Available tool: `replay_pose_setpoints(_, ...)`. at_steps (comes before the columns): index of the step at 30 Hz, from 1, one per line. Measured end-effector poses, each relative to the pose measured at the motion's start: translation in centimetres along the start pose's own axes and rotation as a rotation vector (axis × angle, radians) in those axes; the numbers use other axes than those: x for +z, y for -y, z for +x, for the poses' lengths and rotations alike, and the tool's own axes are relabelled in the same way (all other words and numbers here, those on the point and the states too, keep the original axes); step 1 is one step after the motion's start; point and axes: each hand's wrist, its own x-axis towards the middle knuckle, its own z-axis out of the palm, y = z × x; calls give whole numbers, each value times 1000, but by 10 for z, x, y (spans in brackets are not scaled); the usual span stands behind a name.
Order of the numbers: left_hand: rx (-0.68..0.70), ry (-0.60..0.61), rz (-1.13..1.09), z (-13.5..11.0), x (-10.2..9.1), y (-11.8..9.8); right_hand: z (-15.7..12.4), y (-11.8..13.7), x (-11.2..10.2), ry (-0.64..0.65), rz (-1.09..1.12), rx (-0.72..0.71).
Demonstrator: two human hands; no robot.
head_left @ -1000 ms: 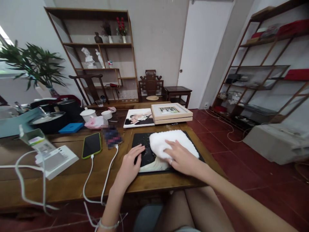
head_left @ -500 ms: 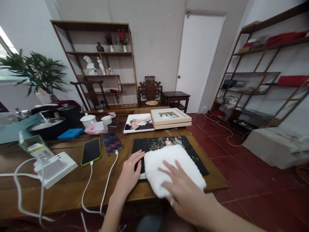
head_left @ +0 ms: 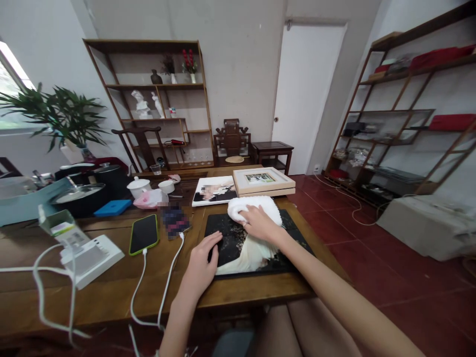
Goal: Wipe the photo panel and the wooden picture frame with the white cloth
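A dark photo print (head_left: 230, 243) with a figure in a white dress lies flat near the front edge of the wooden table (head_left: 111, 292). My right hand (head_left: 260, 224) presses a fluffy white cloth (head_left: 256, 206) onto the far part of the print, fingers curled over the cloth. At the print's left edge rests my left hand (head_left: 203, 258), fingers spread flat on it, holding nothing.
Behind the print lie another photo (head_left: 214, 190) and stacked light wooden frames (head_left: 263, 180). A green-cased phone (head_left: 143, 234) with white cables, a white box (head_left: 89, 253), cups, pots and a plant stand to the left. Shelves line both walls.
My right hand slid the white cloth toward me over the print's near edge, then pushed it away to the far part. The left hand stayed at the print's left edge.
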Motion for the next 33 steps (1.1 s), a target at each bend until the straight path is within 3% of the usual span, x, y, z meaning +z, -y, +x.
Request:
replay_pose_setpoints(3, 0, -8, 10, -1, 0, 0, -21, 15, 2, -4, -1, -8)
replay_pose_setpoints(8, -29, 8, 31, -1, -1, -3, -107, 47, 6, 42, 76, -142)
replay_pose_setpoints(11, -39, 24, 28, 0, -2, -6, -140, 55, 2, 111, 105, -205)
replay_pose_setpoints(14, -34, 25, 23, 1, -3, -7, -135, 48, -4, 121, 112, -184)
replay_pose_setpoints(21, -12, 7, 22, 0, -2, -5, -36, 17, -3, 21, -6, -8)
replay_pose_setpoints(24, -16, 1, 35, 0, -3, -5, -13, 21, 2, -10, -18, 12)
replay_pose_setpoints(27, -33, -7, 50, 0, -2, -4, -23, 34, 8, -13, -13, -22)
replay_pose_setpoints(33, -66, 20, 58, 0, -1, -4, -102, 55, 7, 38, 93, -189)
